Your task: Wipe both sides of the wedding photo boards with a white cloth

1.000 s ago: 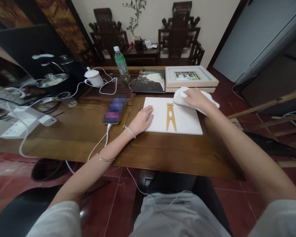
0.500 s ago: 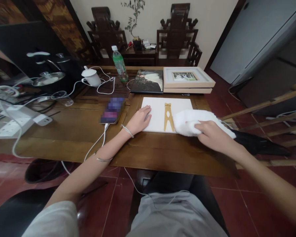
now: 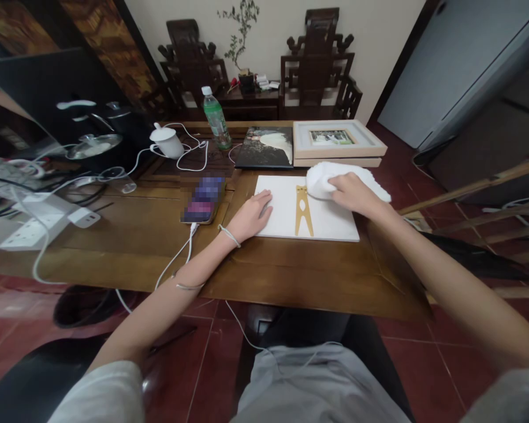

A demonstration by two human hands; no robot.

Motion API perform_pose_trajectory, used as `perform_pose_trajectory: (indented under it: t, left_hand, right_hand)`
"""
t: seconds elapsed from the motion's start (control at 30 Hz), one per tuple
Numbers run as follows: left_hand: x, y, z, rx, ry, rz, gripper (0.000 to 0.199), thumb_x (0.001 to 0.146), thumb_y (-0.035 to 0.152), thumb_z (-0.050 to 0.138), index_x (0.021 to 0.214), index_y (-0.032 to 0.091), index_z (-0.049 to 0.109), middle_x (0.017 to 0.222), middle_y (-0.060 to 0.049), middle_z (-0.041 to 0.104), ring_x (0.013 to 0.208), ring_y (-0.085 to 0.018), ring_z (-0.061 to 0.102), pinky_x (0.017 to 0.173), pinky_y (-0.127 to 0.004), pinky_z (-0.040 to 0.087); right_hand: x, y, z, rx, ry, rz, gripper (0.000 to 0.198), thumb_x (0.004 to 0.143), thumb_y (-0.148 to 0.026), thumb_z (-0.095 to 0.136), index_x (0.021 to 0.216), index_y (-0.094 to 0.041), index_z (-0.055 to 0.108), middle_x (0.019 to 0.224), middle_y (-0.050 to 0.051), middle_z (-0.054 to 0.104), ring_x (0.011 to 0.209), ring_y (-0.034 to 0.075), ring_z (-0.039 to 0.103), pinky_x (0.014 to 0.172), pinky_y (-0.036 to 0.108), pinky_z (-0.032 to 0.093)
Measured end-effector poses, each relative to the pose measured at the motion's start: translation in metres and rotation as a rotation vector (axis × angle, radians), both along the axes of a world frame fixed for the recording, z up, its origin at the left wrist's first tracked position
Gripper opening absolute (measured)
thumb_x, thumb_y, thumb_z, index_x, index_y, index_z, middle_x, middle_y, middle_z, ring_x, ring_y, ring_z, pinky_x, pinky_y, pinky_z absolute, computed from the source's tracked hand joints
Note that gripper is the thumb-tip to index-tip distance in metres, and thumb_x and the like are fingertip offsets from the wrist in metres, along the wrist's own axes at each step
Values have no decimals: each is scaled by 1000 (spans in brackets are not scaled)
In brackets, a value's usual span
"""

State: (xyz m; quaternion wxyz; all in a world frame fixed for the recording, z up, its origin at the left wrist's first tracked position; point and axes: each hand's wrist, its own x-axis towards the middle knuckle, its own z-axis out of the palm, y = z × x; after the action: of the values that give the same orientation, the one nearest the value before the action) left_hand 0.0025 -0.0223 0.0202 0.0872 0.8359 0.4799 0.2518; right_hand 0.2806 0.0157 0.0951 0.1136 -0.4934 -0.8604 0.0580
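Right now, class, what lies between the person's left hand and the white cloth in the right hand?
In the head view, the gold animal-shaped figure on the white board lies between the left hand and the white cloth.

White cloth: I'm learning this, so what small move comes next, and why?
Perhaps draw the white cloth nearer: the right hand holds it over the far right of the white board, whose near right corner is bare; the left hand rests on its left.
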Motion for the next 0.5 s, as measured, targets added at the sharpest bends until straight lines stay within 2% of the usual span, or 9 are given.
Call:
perform_pose_trajectory:
  t: [0.1,0.2,0.27,0.37,0.5]
  left_hand:
    - [2,-1,1,2,6,-3,39,95,23,41,124,6,61,141,-19,56,137,-28,49,118,-45,37]
    - [3,-1,2,3,8,-1,39,94,22,41,124,6,61,140,-19,57,136,-29,49,118,-45,37]
    - [3,-1,2,4,4,1,38,94,22,41,123,7,61,140,-18,58,136,-29,50,117,-46,37]
    - [3,0,1,6,-1,1,37,94,22,41,122,8,61,139,-18,58,136,-28,50,117,-46,38]
    - [3,1,0,9,3,-6,36,95,23,41,121,8,61,141,-18,57,136,-28,50,117,-46,38]
  right_hand:
    - [5,-51,4,-57,-51,53,27,65,-4,43,59,-24,25,56,-1,36,59,16,37,63,31,26]
    - [13,-101,13,-158,-101,127,23,66,-3,41,61,-23,29,60,1,45,62,17,43,65,31,29]
    - [17,-120,20,-201,-126,162,19,68,-4,40,63,-22,35,64,3,52,67,19,48,67,31,31]
    - [19,-118,25,-249,-121,172,17,69,-6,41,64,-22,39,67,3,56,70,20,51,70,32,32]
    - [13,-68,21,-249,-35,109,19,68,-8,43,58,-22,36,63,3,53,67,19,50,66,32,31]
